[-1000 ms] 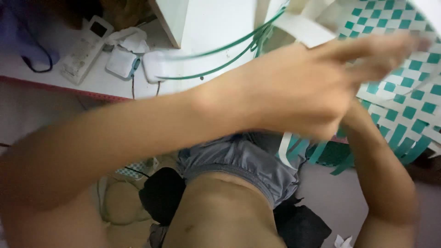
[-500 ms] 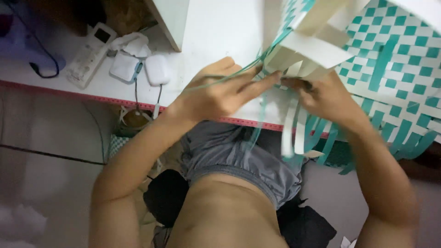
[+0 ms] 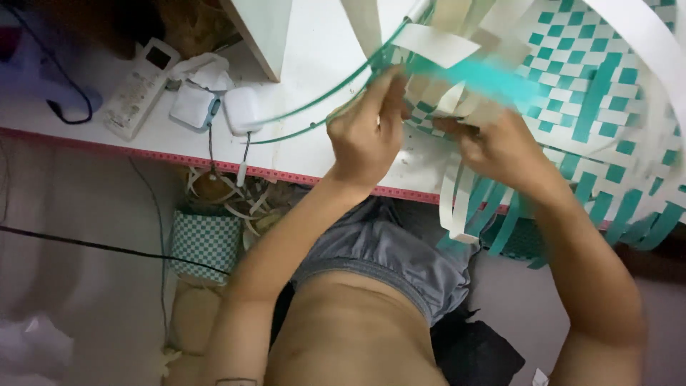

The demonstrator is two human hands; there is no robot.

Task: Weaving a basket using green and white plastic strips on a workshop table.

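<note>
My left hand [image 3: 368, 139] and right hand [image 3: 500, 146] each pinched strips of the woven basket [image 3: 607, 107]; a remote [image 3: 137, 89] and chargers [image 3: 218, 109] lay on the bench [image 3: 314, 154] beside them.

We have a single view, from a camera worn on the head, facing steeply down and slightly forward. It sits close: the two hands, left [image 3: 368, 139] and right [image 3: 500, 146], fill the middle of the frame, the person's own torso and grey shorts the bottom. The white counter with a red measuring-tape edge [image 3: 143, 146] crosses the upper half; the floor shows below left. No second view to compare.
</note>
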